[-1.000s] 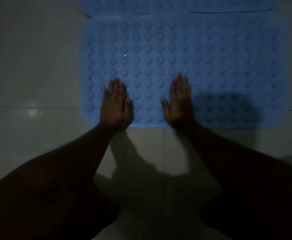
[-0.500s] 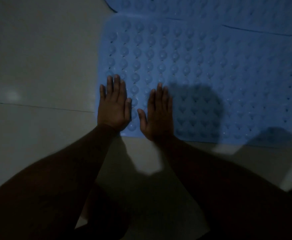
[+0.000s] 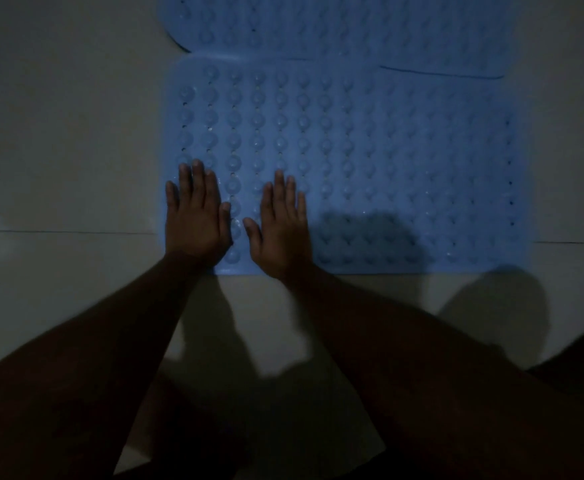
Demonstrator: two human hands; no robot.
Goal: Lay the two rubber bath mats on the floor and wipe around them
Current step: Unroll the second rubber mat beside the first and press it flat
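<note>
Floor tiles (image 3: 58, 150) bear the near bath mat (image 3: 404, 150); left hand (image 3: 197, 220) and right hand (image 3: 280, 230) press its near-left corner, fingers straight; the rest extends right.

1. Near mat (image 3: 387, 150): blue, and soft rubber or plastic by its look. Its upper face is studded with close rows of round domes, with small holes between them. Tiny bright glints show on the domes around my left hand (image 3: 195, 216) and my right hand (image 3: 280, 230), which lie flat on this surface.
2. Far mat (image 3: 352, 26): same blue material and same domed texture. It looks matt in this dim light.
3. Floor (image 3: 58, 133): pale tile, smooth, with a faint sheen. A soft bright patch shows at the left, beside a thin joint line.
</note>
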